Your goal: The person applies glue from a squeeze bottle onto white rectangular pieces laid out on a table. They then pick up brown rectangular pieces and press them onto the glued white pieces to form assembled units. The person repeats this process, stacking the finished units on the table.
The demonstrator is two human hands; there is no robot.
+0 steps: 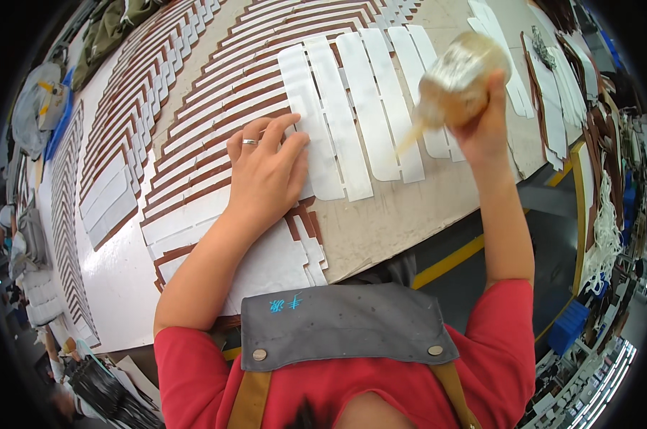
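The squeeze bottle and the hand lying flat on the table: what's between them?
In the head view, white strips lie side by side on the table between the left hand and the squeeze bottle in the right hand.

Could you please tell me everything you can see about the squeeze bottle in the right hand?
The squeeze bottle looks like soft, cloudy translucent plastic, rounded in body and tan inside, with a long tapered nozzle. It is tilted, nozzle pointing down and left toward the white strips on the table, its tip above them without clearly touching. It is motion-blurred. Only the right hand touches it, gripping the body from below.
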